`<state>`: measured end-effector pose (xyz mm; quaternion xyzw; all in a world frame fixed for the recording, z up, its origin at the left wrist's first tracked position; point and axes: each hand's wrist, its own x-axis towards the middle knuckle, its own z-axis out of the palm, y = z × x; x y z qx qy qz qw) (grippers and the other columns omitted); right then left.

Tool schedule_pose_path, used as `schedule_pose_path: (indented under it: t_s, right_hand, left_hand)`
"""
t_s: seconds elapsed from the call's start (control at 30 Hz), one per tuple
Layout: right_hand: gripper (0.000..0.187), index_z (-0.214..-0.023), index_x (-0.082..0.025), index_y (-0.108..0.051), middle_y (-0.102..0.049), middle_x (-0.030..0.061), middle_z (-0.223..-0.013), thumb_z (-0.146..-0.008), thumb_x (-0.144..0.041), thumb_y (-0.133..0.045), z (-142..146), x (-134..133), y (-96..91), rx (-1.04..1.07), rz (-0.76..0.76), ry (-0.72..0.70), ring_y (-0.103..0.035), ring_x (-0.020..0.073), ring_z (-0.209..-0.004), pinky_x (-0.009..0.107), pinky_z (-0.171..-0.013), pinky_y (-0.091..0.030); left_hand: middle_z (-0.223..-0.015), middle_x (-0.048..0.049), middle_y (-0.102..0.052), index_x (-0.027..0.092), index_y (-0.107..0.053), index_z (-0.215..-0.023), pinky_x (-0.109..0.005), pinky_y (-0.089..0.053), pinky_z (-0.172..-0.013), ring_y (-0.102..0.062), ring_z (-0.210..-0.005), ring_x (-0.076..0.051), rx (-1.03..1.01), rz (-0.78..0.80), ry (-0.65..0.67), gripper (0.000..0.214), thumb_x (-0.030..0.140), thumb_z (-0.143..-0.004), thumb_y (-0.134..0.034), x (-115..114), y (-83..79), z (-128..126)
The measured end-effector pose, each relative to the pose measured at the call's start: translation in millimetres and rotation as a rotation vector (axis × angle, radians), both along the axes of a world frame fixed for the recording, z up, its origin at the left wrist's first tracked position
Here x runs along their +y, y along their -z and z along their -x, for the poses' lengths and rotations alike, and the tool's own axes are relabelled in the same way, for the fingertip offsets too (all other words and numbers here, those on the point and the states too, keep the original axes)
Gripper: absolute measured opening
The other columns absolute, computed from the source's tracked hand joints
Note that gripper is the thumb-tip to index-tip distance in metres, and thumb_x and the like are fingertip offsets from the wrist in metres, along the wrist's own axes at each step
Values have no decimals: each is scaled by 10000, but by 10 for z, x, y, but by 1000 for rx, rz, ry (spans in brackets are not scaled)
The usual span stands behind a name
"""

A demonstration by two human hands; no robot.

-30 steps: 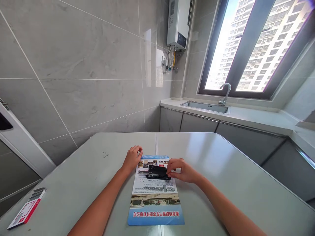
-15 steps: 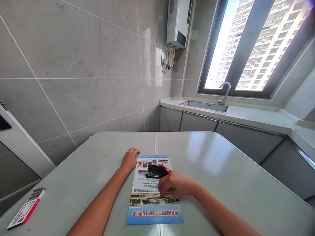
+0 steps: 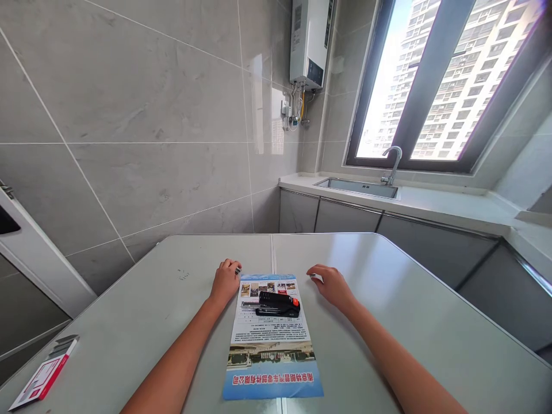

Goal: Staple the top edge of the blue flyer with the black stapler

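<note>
A black stapler [image 3: 276, 304] with an orange-red end lies across the upper part of a printed flyer [image 3: 272, 345] on the grey table [image 3: 388, 322]. My left hand [image 3: 225, 282] rests at the flyer's top left corner, fingers curled under, with a small grey glint at the fingertips that I cannot make out. My right hand [image 3: 330, 283] lies on the table just right of the flyer's top edge. Its fingers are loosely bent and apart, and it holds nothing. Neither hand touches the stapler.
A red and white card or small box [image 3: 41, 379] lies at the table's near left edge. Tiled wall stands behind the table. A counter with a sink and tap [image 3: 390, 169] runs under the window at the right, and a water heater [image 3: 308, 40] hangs above.
My right hand let go of the stapler, swept down over the flyer, then moved off to the table on the right. My left hand curled in slightly at the flyer's corner.
</note>
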<state>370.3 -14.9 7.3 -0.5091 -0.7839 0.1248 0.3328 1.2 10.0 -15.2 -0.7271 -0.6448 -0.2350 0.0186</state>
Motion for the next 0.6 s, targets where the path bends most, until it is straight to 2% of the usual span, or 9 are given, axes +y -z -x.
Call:
schedule_pose_path:
  t_s: [0.07,0.2,0.3,0.4,0.5,0.6]
  right_hand:
    - [268,-974,-242,-781,-779,44,-1018,-832,-167,-566,-107,96,107,-27,49,87,-678,211,-822,340,-803,-495]
    - [275,-985,-234,-788,-782,47,-966,-815,-194,-575,-193,197,244,-18,102,120,-669,210,-784,344,-821,-493]
    - [280,-1005,-239,-786,-778,43,-951,-833,-229,-566,-194,244,282,-26,101,121,-639,197,-716,345,-789,-494]
    - [280,-1036,-242,-773,-763,42,-1038,-824,-257,-591,-185,273,289,-3,69,133,-610,177,-672,346,-772,-499]
    - [201,-944,-231,-777,-735,56,-1056,-825,-294,-628,-180,275,290,-16,39,164,-640,193,-750,342,-768,-495]
    - [185,-892,-224,-783,-718,72,-1033,-854,-309,-623,-187,272,310,-86,72,190,-664,234,-891,343,-780,-487]
  left_hand:
    - [-1205,-95,-660,193,-701,-1112,-352,-452,-993,-594,-1130,-250,-11,0,3,448,-48,-821,-459,12,11,6]
    - [-1326,-92,-667,198,-691,-1222,-358,-440,-1026,-579,-1230,-254,-17,46,31,497,-34,-864,-436,28,46,14]
    - [-1235,-90,-713,199,-724,-1154,-369,-449,-997,-607,-1159,-261,-6,67,31,446,-13,-885,-438,25,44,19]
    - [-1104,-87,-729,197,-741,-1049,-359,-459,-951,-623,-1068,-259,19,74,23,378,4,-888,-459,15,18,26]
    - [-1057,-82,-722,199,-734,-1013,-347,-460,-922,-624,-1044,-257,25,76,22,337,18,-889,-479,8,-9,30]
    - [-1051,-84,-716,197,-719,-995,-349,-457,-903,-624,-1040,-261,15,72,18,305,24,-885,-494,-1,-27,29]
